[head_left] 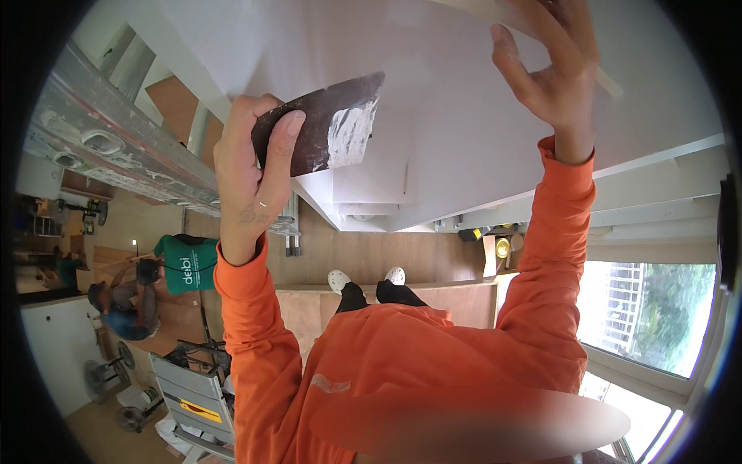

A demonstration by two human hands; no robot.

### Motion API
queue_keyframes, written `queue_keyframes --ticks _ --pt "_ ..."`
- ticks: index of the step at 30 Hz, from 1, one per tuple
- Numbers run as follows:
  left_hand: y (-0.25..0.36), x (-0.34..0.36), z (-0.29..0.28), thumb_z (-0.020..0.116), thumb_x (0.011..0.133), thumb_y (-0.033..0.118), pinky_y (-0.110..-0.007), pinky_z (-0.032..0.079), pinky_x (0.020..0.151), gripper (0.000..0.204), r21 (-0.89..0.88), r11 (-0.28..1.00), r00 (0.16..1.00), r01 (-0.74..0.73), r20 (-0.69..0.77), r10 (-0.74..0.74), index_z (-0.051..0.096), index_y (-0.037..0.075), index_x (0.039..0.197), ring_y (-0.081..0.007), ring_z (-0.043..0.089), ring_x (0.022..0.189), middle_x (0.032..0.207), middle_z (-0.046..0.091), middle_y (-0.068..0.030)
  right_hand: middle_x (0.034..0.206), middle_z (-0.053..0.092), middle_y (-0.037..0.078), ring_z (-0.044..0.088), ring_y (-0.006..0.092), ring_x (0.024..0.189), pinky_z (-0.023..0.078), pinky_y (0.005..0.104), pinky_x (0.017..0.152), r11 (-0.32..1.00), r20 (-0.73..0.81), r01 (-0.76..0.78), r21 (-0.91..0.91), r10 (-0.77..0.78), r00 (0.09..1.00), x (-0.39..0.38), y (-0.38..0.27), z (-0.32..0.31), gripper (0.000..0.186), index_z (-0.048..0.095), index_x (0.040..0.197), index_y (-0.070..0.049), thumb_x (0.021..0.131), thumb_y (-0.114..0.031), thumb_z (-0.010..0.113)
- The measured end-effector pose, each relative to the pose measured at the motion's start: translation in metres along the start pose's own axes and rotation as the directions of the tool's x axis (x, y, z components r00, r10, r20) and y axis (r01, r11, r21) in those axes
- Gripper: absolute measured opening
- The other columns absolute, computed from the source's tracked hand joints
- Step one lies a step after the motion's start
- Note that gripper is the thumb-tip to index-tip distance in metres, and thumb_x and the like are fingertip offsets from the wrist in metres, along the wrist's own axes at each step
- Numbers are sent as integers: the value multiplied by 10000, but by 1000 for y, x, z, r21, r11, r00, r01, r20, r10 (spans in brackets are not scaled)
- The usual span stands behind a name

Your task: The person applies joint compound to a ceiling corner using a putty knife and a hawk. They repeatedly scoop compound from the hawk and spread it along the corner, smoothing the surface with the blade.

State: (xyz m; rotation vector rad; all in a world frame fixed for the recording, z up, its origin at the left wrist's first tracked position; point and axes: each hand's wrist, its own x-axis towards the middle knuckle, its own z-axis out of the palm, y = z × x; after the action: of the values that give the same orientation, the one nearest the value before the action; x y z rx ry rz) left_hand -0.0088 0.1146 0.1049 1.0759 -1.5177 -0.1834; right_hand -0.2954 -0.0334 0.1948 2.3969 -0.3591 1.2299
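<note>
My left hand [259, 158] grips a dark, flat putty spreader [313, 127], thumb on its near face. White filler [352, 133] is smeared over the end of the spreader away from my palm. My right hand [553, 69] is raised at the upper right, against the pale panel [464, 131]. Its thumb stands apart from the fingers, and the upper fingers are partly cut off by the picture's edge. A thin light strip [609, 81] runs behind this hand; I cannot tell whether the fingers touch it.
A paint-spattered metal ladder [116, 143] slants along the left. Below me, a wooden platform [471, 298] lies by my white shoes [338, 280]. A yellow round object [502, 247] sits near the right wall. People [127, 305] work at lower left, near a folded grey stand [193, 402].
</note>
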Motion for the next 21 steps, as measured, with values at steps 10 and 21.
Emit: queue_keyframes --ticks 10,21 --pt "-1 1 3 662 966 112 -244 412 614 132 -12 1000 999 -24 -26 23 572 18 981 -112 481 652 732 573 -48 1169 549 174 634 244 958 562 332 820 996 8 -8 89 8 1000 5 4 -1 316 724 1044 38 742 -22 654" --pt "-3 1 3 661 973 122 -243 404 605 136 -6 999 999 -46 -29 46 570 22 979 -108 470 647 740 572 -39 1114 589 162 597 291 1052 521 380 898 992 41 19 122 -24 999 9 11 -5 291 729 987 20 708 -17 653"
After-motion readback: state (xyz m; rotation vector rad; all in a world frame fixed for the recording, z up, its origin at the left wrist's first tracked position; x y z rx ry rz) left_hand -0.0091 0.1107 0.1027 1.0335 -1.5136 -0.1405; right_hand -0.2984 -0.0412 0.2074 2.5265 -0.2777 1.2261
